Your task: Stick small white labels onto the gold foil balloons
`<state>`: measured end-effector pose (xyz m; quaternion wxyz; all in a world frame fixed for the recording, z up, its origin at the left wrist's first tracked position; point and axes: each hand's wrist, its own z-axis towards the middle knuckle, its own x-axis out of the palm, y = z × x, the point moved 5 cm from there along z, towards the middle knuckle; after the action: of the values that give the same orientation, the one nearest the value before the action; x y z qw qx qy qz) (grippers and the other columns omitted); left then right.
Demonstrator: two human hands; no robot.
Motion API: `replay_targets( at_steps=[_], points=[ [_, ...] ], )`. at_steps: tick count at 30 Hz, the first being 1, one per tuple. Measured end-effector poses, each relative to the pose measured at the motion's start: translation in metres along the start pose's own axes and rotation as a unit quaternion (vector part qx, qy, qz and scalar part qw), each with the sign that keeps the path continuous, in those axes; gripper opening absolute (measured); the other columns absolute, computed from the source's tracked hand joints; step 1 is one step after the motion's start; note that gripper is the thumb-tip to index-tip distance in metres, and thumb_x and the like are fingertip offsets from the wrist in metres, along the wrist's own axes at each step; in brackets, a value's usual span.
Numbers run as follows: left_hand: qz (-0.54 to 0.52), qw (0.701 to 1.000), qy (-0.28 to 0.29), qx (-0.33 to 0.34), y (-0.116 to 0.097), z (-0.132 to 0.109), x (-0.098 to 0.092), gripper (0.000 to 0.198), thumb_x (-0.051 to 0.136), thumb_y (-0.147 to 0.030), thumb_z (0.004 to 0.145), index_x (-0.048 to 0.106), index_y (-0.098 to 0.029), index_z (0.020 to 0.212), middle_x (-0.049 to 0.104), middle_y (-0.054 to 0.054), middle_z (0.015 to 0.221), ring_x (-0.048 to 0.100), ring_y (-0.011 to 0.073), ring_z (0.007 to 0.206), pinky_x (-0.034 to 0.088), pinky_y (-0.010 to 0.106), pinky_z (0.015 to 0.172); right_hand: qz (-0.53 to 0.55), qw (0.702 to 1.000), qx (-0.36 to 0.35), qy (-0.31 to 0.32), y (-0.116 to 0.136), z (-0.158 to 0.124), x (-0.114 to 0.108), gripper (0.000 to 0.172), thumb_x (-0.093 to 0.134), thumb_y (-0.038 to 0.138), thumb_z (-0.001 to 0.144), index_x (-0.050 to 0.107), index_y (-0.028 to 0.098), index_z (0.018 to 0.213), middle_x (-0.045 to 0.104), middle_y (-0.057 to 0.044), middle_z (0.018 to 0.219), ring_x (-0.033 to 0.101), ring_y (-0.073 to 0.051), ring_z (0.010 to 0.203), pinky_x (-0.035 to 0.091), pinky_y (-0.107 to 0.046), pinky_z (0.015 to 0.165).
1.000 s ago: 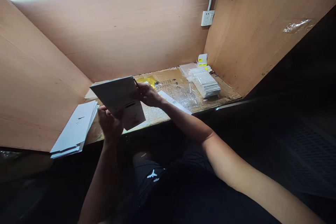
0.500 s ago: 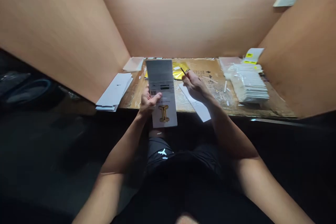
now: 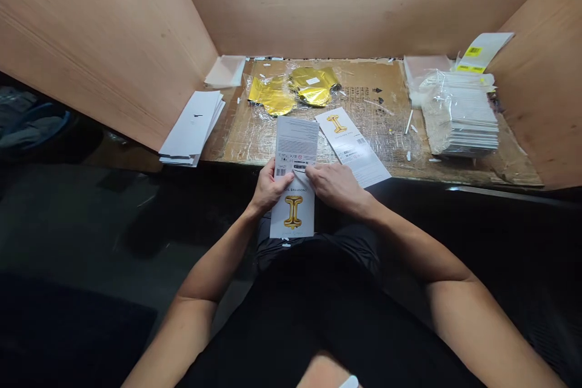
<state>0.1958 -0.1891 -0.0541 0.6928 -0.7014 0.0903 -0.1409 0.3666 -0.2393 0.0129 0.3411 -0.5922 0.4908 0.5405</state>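
From where I stand, the person's left hand grips the left edge of a printed card, thumb pressed across its face, and holds it over the near edge of the worktop. The card shows a gold letter I on its near half, with small print and a barcode farther up. The right hand has its fingers bent in close together at the card's right edge; something thin and dark shows by the fingertips, but I can't tell whether they're holding it. Just beyond that hand, a second card with the same gold letter lies slantwise on the worktop. Two gold foil pieces in clear wrap sit side by side farther back. Over on the left there's a loose stack of white cards; on the right, a plastic-wrapped bundle, with a thin white stick just left of it.
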Motion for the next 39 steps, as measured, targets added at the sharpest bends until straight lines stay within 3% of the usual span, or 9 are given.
replay_targets(
  at_steps=[7,12,16,21,28,34,36,39],
  points=[
    [0.049,0.999,0.002,0.016,-0.008,-0.006,0.005,0.038,0.081,-0.033,0.08,0.07,-0.016,0.112,0.078,0.006,0.101,0.072,0.02,0.085,0.058,0.03,0.077,-0.024,0.999,-0.017,0.022,0.015,-0.002,0.008,0.035,0.034,0.018,0.109,0.065,0.012,0.123,0.079,-0.019,0.107,0.078,-0.032,0.094,0.055,-0.037,0.076],
    [0.139,0.989,0.043,0.023,-0.004,-0.009,0.013,0.027,0.075,-0.028,0.084,0.072,-0.016,0.108,0.077,0.005,0.097,0.071,0.0199,0.085,0.057,0.03,0.077,-0.017,0.996,-0.029,0.086,0.01,-0.001,0.01,0.036,0.038,0.016,0.107,0.073,0.01,0.11,0.078,-0.023,0.107,0.078,-0.035,0.1,0.057,-0.041,0.081],
    [0.052,0.998,-0.003,-0.028,0.004,-0.001,0.0,0.039,0.08,-0.032,0.08,0.067,-0.016,0.114,0.079,0.008,0.107,0.075,0.0224,0.089,0.061,0.032,0.078,0.0,0.998,-0.012,0.068,0.0,-0.011,0.002,0.037,0.036,0.02,0.108,0.071,0.014,0.12,0.079,-0.02,0.107,0.077,-0.032,0.096,0.054,-0.038,0.082],
    [-0.034,0.998,-0.028,-0.036,0.001,0.0,-0.004,0.046,0.083,-0.034,0.079,0.065,-0.019,0.118,0.08,0.01,0.115,0.077,0.0237,0.095,0.063,0.034,0.083,0.026,0.997,-0.04,0.067,0.012,-0.014,0.005,0.034,0.037,0.024,0.109,0.068,0.017,0.121,0.079,-0.018,0.108,0.077,-0.032,0.091,0.052,-0.037,0.076],
    [-0.005,0.999,-0.044,-0.028,-0.01,-0.006,-0.006,0.034,0.086,-0.031,0.077,0.076,-0.016,0.105,0.082,0.007,0.099,0.075,0.0208,0.08,0.061,0.031,0.073,0.023,0.997,-0.04,0.066,0.029,-0.008,0.005,0.033,0.038,0.02,0.108,0.07,0.013,0.115,0.079,-0.02,0.102,0.079,-0.034,0.093,0.055,-0.039,0.076],
    [0.048,0.999,-0.003,-0.012,0.004,-0.008,0.007,0.025,0.081,-0.025,0.077,0.08,-0.015,0.101,0.082,0.005,0.094,0.074,0.0214,0.082,0.059,0.032,0.076,0.017,0.992,-0.064,0.107,0.038,0.007,0.025,0.034,0.043,0.016,0.105,0.076,0.01,0.104,0.079,-0.023,0.106,0.078,-0.034,0.099,0.057,-0.039,0.079],
    [0.049,0.998,-0.03,-0.014,0.01,-0.009,0.0,0.029,0.081,-0.026,0.077,0.08,-0.015,0.104,0.082,0.005,0.097,0.075,0.0216,0.083,0.06,0.032,0.076,0.013,0.993,-0.057,0.101,0.031,0.003,0.021,0.034,0.042,0.017,0.106,0.076,0.01,0.105,0.079,-0.022,0.102,0.078,-0.033,0.095,0.054,-0.037,0.077],
    [0.051,0.995,-0.088,-0.001,0.004,-0.009,-0.029,0.036,0.082,-0.028,0.076,0.078,-0.016,0.11,0.082,0.007,0.103,0.076,0.023,0.086,0.061,0.033,0.076,0.025,0.997,-0.024,0.071,0.011,-0.02,0.006,0.033,0.04,0.022,0.107,0.073,0.016,0.108,0.079,-0.017,0.094,0.076,-0.029,0.084,0.049,-0.034,0.071]
  ],
)
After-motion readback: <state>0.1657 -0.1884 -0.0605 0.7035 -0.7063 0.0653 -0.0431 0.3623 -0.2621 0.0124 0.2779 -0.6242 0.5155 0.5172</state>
